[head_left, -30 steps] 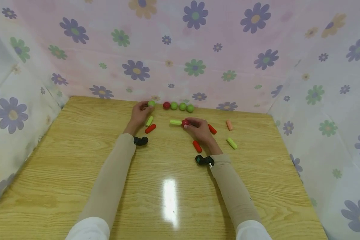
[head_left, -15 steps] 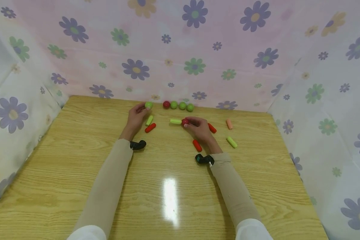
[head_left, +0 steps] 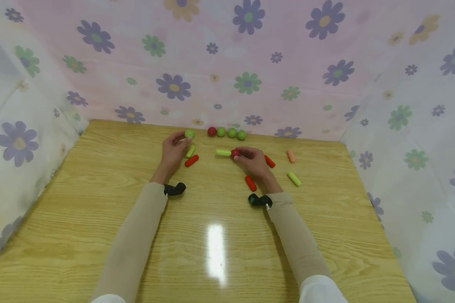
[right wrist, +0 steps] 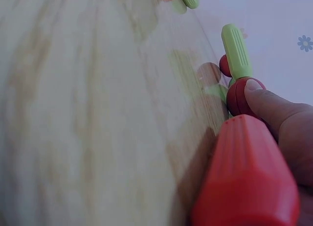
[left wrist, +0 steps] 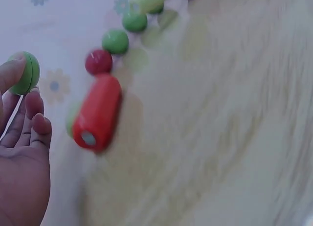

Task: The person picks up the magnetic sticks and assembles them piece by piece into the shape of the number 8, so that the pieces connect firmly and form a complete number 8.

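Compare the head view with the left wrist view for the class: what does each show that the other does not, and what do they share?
Only the head view shows the right hand, the orange stick and the sleeves.

Only the left wrist view shows the seam on the held green ball and the pale disc on the end of the nearby red stick.

Both show the left hand pinching that ball, the same red stick, the row of balls and the floral backdrop.
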Tool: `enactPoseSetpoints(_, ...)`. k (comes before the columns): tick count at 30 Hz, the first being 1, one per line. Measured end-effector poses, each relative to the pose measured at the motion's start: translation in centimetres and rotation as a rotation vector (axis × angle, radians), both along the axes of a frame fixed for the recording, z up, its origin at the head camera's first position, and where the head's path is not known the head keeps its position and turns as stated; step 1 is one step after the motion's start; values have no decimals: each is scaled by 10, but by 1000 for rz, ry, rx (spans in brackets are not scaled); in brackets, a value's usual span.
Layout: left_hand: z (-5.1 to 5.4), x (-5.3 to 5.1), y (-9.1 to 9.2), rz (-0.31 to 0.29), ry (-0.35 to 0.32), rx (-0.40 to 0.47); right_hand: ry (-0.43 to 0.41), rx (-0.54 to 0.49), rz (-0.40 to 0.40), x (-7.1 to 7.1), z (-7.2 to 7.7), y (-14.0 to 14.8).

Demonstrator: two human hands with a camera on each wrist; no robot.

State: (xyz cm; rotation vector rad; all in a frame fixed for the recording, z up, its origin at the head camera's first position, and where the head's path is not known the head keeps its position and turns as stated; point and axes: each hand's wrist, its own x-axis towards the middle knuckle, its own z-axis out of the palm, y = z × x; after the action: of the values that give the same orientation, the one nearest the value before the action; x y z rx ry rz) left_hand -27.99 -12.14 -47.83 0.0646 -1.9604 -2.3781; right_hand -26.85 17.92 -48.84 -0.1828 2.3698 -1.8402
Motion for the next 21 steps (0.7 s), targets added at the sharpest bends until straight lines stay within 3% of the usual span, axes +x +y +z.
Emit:
enactPoseSetpoints(3,8,4,6,-57,50,-59,0,-11,-8,0,0,1)
enactPoseSetpoints(9,17,14,18,-313,57,-179,-27,-28,-6,-1,-1,0)
enactPoseSetpoints(17,-6,31,36,-570,-28,-245,-73,-58,-15,0,-1,-1)
enactPoseSetpoints(21,-13,34,39,-588,-34,-304,-70,-54,-19,-1,-2,-1)
